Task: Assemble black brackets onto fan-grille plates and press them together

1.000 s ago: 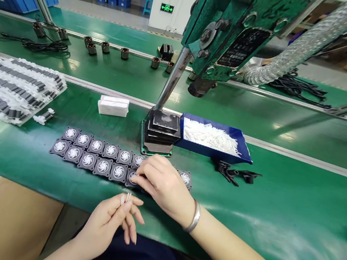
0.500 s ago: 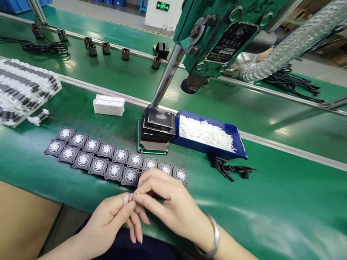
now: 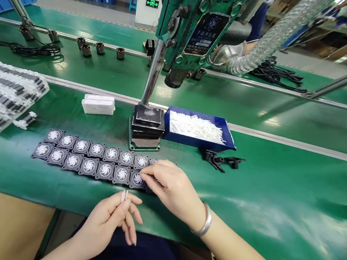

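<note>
"What does your feed show, left to right?"

"Two rows of black swirl plates (image 3: pixel 105 171) on the desk (image 3: pixel 269 195); they look stiff and light, so I'd take them by the edges. Next, my left hand (image 3: pixel 108 214) pinches a few white pins (image 3: pixel 123 195), ends up. They seem featherlight, easily dropped; I'd grip mid-length. My right hand (image 3: pixel 172 187) brings its fingertips narrowly together at a near-row plate; I can't tell whether they hold a pin."

"Any change?"

"Half a second ago the right hand met the left's fingertips; now they're apart."
</note>
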Available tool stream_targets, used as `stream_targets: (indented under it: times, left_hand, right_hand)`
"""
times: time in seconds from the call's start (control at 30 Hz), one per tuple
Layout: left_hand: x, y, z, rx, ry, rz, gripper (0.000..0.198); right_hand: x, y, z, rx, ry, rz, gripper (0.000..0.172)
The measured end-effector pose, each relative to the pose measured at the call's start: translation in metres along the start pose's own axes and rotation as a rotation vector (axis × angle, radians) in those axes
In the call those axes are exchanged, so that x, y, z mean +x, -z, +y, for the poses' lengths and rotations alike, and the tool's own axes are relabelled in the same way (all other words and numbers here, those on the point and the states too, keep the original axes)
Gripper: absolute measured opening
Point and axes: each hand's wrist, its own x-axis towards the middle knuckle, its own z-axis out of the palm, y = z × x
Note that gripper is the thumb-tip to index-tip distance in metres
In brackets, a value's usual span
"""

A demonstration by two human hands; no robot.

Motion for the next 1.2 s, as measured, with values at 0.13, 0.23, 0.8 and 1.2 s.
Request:
stream_targets:
  times: [0.13, 0.23, 0.8, 1.2]
  left_hand:
    - [-0.001, -0.002, 0.002, 0.005, 0.003, 0.006, 0.043]
    - [-0.001, -0.003, 0.004, 0.033, -0.006, -0.005, 0.043]
    - [0.006, -0.014, -0.004, 0.085, 0.011, -0.090, 0.041]
    - [0.010, -0.018, -0.006, 0.115, 0.056, -0.096, 0.047]
  right_hand:
    - [0.004, 0.014, -0.003, -0.121, 0.031, 0.073, 0.020]
    - [0.003, 0.025, -0.012, -0.047, -0.021, 0.206, 0.024]
    - [-0.029, 0.035, 0.001, 0.191, -0.261, 0.147, 0.011]
    - [-0.028, 0.019, 0.012, -0.048, -0.025, 0.074, 0.014]
